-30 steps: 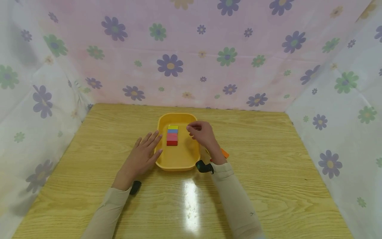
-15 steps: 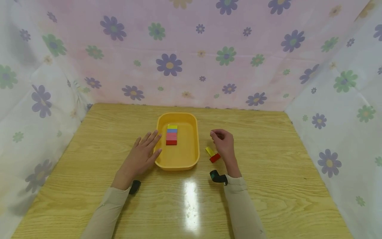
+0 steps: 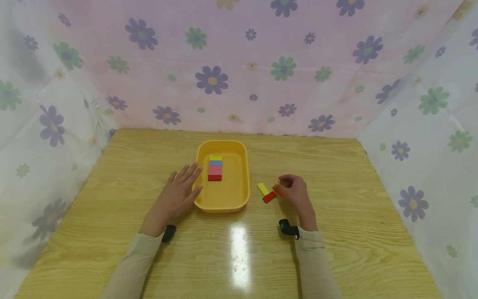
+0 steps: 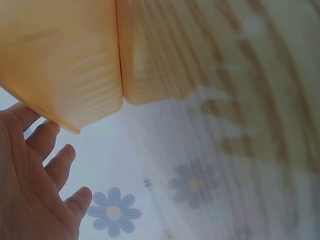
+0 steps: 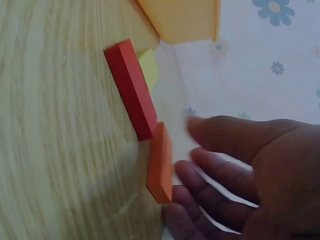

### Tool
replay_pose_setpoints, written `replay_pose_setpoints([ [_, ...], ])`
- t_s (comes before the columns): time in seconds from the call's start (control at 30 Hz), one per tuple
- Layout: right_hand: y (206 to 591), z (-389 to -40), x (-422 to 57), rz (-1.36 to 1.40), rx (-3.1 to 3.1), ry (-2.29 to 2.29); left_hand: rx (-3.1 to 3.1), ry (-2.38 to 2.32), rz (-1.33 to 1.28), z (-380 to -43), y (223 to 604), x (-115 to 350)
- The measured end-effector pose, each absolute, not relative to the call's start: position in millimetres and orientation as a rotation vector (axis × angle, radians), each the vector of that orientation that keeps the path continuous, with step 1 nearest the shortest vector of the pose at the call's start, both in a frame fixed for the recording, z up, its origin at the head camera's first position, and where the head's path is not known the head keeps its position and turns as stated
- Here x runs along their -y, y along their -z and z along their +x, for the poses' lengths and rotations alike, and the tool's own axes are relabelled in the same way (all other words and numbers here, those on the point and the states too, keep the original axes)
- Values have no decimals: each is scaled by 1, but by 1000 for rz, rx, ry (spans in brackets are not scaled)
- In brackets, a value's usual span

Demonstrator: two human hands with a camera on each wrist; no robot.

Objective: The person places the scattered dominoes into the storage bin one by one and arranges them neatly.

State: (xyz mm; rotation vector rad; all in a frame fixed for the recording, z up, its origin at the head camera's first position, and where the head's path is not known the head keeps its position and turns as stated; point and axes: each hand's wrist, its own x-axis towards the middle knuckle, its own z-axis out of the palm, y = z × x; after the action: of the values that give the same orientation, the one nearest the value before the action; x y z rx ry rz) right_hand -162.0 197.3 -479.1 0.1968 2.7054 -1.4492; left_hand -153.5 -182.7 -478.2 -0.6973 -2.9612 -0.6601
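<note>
My left hand (image 3: 177, 195) lies with spread fingers on the left rim of a yellow plastic tray (image 3: 228, 195); in the left wrist view its fingertips touch the tray's edge. Inside the tray, a yellow block (image 3: 215, 158), a blue block (image 3: 215, 162), pink blocks (image 3: 215, 170) and a red block (image 3: 214, 177) stand in a row. My right hand (image 3: 296, 193) is right of the tray, over an orange block (image 5: 160, 165). Its thumb and fingers are parted close beside that block, pinching nothing. A loose red block (image 5: 131, 90) and yellow block (image 5: 149, 70) lie beside it.
The wooden table (image 3: 168, 270) carries the tray near its back middle. A flowered cloth (image 3: 239, 54) hangs behind the table and along both sides. Black wrist cameras, such as the right one (image 3: 288, 227), sit at the sleeve ends.
My right hand has drawn back from over the tray, rightward and toward me, to the orange block. The loose red and yellow blocks have come into view. My left hand stays put.
</note>
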Motion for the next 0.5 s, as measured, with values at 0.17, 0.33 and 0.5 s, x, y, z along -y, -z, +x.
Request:
replay_pose_setpoints([
  [0.17,472,-157,-203,172,-2678,1267,2953,669,-698,-154,479,183],
  [0.33,469,-155,-207,179,-2650,1189,2942,672,-704,-153,479,183],
  [0.5,470,-155,-210,140,-2657,1135,2955,677,-699,-154,480,184],
])
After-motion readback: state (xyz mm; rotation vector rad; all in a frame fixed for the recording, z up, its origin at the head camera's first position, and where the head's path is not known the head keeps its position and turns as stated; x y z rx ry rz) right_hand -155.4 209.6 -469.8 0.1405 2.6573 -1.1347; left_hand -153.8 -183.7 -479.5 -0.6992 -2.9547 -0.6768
